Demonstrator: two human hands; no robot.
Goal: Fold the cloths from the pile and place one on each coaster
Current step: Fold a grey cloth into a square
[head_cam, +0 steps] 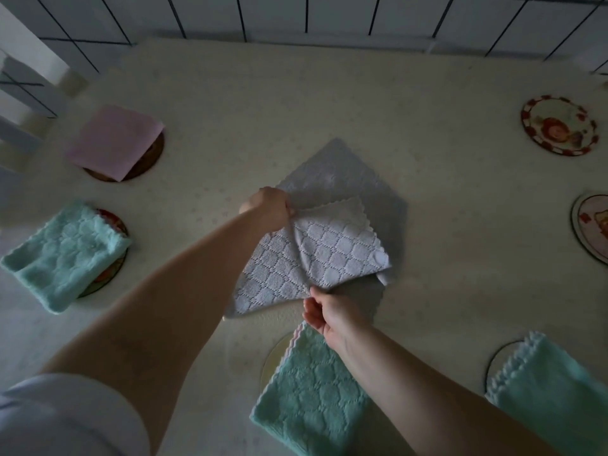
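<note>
free: table centre-right | blocked: 2 bare coasters right edge

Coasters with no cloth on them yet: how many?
2, both along the right: one decorated coaster far right, another cut by the right edge. Others may lie outside the view.

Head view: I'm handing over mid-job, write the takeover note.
Left hand and right hand both pinch the white quilted cloth, half folded above the grey cloth lying mid-table.
Done: pink folded cloth, far-left mint cloth, near-centre mint cloth and near-right mint cloth each sit on a coaster.
Left: finish this fold, fold the grey; the two round picture coasters on the right are bare.
</note>
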